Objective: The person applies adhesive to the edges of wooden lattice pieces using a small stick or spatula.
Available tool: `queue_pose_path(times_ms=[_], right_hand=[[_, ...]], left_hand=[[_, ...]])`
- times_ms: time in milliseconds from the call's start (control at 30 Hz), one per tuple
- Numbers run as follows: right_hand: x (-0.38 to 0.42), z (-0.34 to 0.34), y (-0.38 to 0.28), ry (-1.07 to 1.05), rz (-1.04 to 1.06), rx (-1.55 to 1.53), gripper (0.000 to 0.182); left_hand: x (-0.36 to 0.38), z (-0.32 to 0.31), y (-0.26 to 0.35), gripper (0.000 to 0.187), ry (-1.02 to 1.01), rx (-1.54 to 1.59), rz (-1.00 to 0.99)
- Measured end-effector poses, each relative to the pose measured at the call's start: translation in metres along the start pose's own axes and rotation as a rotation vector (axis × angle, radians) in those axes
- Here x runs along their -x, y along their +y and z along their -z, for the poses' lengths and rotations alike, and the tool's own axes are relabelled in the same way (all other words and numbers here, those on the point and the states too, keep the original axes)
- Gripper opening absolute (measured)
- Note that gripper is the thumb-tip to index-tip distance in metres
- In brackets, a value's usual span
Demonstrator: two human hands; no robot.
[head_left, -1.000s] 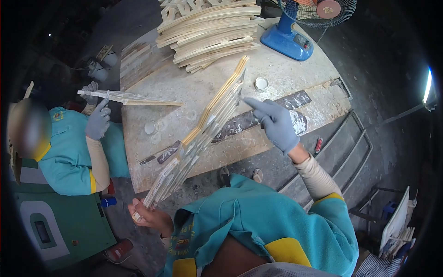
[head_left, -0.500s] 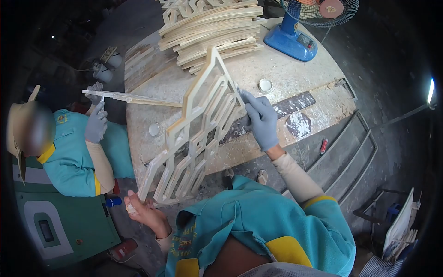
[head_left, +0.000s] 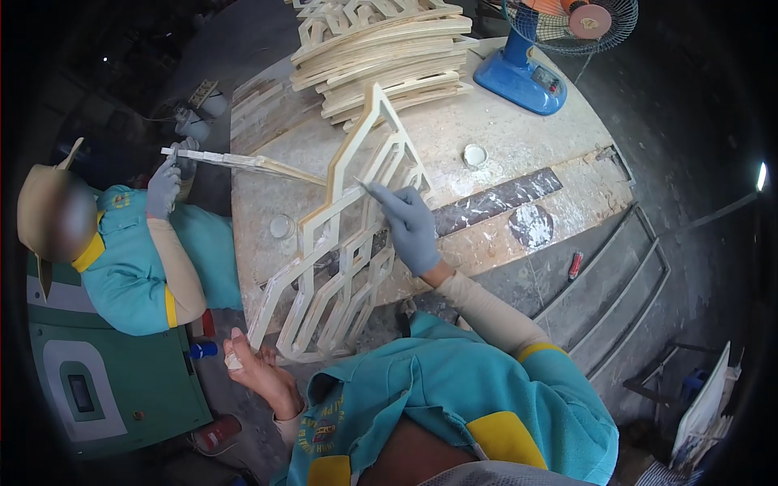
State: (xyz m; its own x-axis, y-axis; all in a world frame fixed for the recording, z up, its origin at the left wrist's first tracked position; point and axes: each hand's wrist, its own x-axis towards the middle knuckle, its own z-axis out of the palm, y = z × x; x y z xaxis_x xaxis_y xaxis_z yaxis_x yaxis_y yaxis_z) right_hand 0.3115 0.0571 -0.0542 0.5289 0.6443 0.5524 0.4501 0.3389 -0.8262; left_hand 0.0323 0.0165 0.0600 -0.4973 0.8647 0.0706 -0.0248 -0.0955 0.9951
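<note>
A pale wooden lattice panel (head_left: 322, 212) of linked hexagon shapes is tilted up in front of me, with white filler smears along its bars. My left hand (head_left: 266, 379), bare, is closed at the panel's lower left end, and a whitish smear or lump shows on its fingers. Gloved in grey, my right hand (head_left: 412, 231) reaches over the upper part of the lattice. Its fingers are drawn together with the tips at a bar; a thin tip seems to stick out there, too small to name.
Similar panels form a stack (head_left: 381, 61) at the table's back. A blue fan (head_left: 519, 77) stands beside it. Two small white-filled dishes (head_left: 475, 155) sit on the round table (head_left: 567, 134). At left, a co-worker (head_left: 134, 259) holds another panel (head_left: 235, 162). Metal frames (head_left: 620, 271) lie right.
My right hand has moved left, from the panel's right edge to a bar inside the lattice. My left hand stays at the lower end. The co-worker's hands have shifted slightly.
</note>
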Motion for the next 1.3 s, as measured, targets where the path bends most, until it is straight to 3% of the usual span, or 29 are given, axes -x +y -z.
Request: queue_pose_path(times_ms=[100, 167, 200, 300, 367, 400, 600, 1000, 1200, 1300], right_hand=[[0.002, 0.029, -0.021, -0.084, -0.139, -0.118, 0.045], [0.001, 0.059, -0.026, 0.019, -0.278, -0.106, 0.043], [0.0, 0.072, -0.032, 0.013, -0.279, -0.099, 0.043], [0.003, 0.108, -0.054, 0.016, -0.266, -0.032, 0.042], [0.002, 0.127, -0.068, -0.055, -0.084, 0.209, 0.046], [0.002, 0.136, -0.072, -0.055, -0.089, 0.215, 0.046], [0.01, 0.154, -0.088, -0.213, -0.038, 0.55, 0.066], [-0.02, 0.13, -0.072, -0.354, 0.289, 0.759, 0.071], [-0.031, 0.152, -0.058, -0.305, 0.244, 0.913, 0.07], [-0.028, 0.146, -0.067, -0.248, 0.204, 0.779, 0.07]], left_hand=[[-0.005, -0.001, -0.001, 0.032, -0.055, 0.026, -0.074], [-0.006, -0.005, -0.001, 0.036, -0.046, 0.047, -0.204], [-0.007, -0.006, -0.003, 0.036, -0.043, 0.048, -0.195], [-0.009, -0.006, -0.003, 0.043, -0.071, -0.088, -0.423], [-0.015, -0.01, -0.005, 0.043, -0.083, -0.068, -0.462], [-0.018, -0.01, -0.005, 0.044, -0.09, -0.046, -0.511], [-0.031, -0.002, -0.026, 0.043, -0.139, 0.063, -0.476], [-0.023, -0.004, -0.03, 0.04, -0.178, -0.017, -0.431], [-0.024, -0.001, -0.033, 0.04, -0.198, 0.006, -0.433], [-0.022, -0.002, -0.032, 0.04, -0.176, -0.005, -0.422]])
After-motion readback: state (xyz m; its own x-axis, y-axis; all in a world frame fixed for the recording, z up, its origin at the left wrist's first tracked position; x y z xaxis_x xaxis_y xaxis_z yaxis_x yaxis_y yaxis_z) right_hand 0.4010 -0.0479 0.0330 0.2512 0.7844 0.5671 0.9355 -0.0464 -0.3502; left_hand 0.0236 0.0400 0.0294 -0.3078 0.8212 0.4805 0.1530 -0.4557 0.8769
